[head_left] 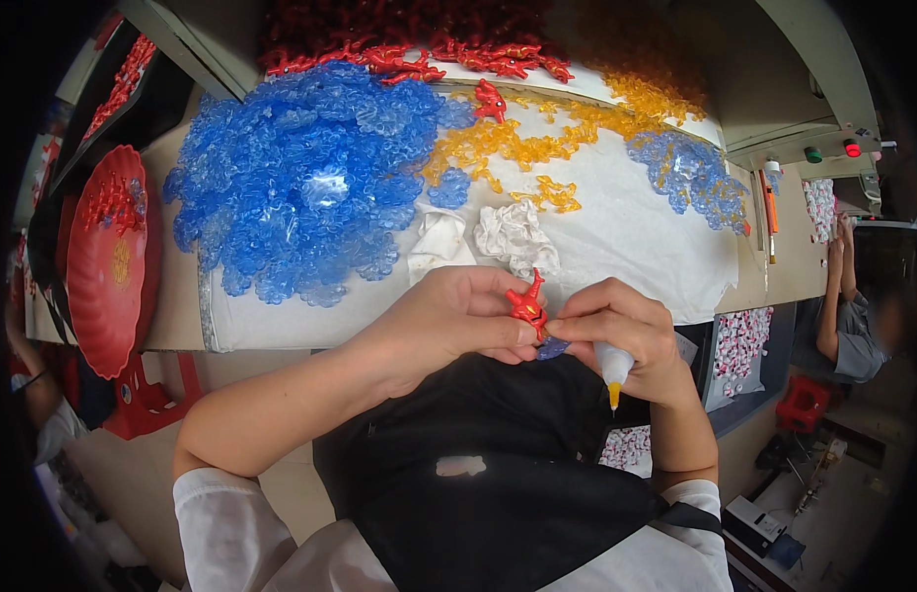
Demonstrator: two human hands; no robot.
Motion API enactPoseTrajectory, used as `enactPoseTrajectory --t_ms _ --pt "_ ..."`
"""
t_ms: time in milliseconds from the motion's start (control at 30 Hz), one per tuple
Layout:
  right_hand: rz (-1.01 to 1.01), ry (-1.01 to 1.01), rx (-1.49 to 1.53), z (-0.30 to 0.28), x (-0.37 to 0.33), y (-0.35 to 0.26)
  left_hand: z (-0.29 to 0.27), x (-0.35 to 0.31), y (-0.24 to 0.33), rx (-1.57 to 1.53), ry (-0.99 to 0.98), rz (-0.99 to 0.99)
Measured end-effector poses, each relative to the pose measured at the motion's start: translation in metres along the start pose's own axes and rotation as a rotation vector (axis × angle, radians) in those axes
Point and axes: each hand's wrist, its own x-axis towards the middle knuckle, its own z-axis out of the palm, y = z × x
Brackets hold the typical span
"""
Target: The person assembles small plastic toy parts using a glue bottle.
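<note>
In front of my chest, my left hand [463, 318] is closed on a small red toy figure [527, 308] with yellow and dark markings. My right hand [631, 331] is closed too, its thumb and fingertips pinching at the lower end of the figure. A translucent blue piece [551, 348] shows right under the figure, beside these fingertips. Tucked in the same hand is a white glue bottle [613, 361], its yellow nozzle with a thin tip pointing down. Crumpled white tissue [515, 235] lies on the table just beyond my hands.
A big heap of blue translucent pieces [291, 187] covers the left of the white-covered table [626, 257]. Yellow translucent pieces [517, 138] and red figures [409, 64] lie farther back. A red scalloped tray [108, 286] stands left. An orange-handled tool [771, 212] is at right, near another person [853, 326].
</note>
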Motion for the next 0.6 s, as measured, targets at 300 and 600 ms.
enactPoseTrajectory --t_ms 300,600 --pt "-0.001 0.012 -0.038 0.0003 0.0031 0.0005 0.0019 -0.0017 0.0013 0.083 0.028 0.048" --pt "-0.007 -0.002 0.009 0.0021 0.0038 0.0012 0.0009 -0.0038 -0.0023 0.066 0.031 0.043"
